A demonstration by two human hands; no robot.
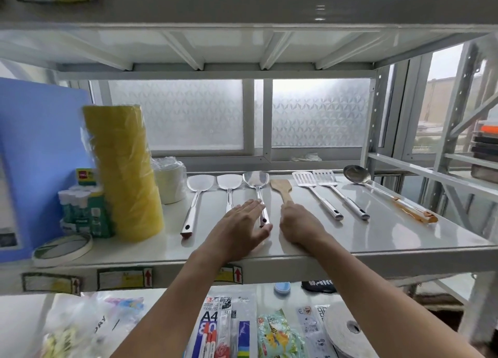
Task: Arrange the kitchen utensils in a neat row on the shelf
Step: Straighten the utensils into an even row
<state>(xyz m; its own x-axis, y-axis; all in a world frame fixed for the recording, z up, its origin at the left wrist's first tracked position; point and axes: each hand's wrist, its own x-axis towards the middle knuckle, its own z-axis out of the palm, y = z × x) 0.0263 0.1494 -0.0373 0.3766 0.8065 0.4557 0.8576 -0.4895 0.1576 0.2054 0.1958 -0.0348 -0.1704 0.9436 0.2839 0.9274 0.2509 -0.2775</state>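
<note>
Several utensils lie side by side on the white shelf, heads toward the window. From the left: three steel turners, a wooden spatula, two slotted turners, and a ladle angled to the right with an orange-wrapped handle. My left hand lies flat with fingers apart over the handles of the second and third turners. My right hand is closed around the wooden spatula's handle.
A tall yellow wrapped roll stack, a blue board, glue bottles, a tape ring and plastic cups fill the shelf's left end. Stationery packs lie on the lower shelf. An upper shelf hangs overhead.
</note>
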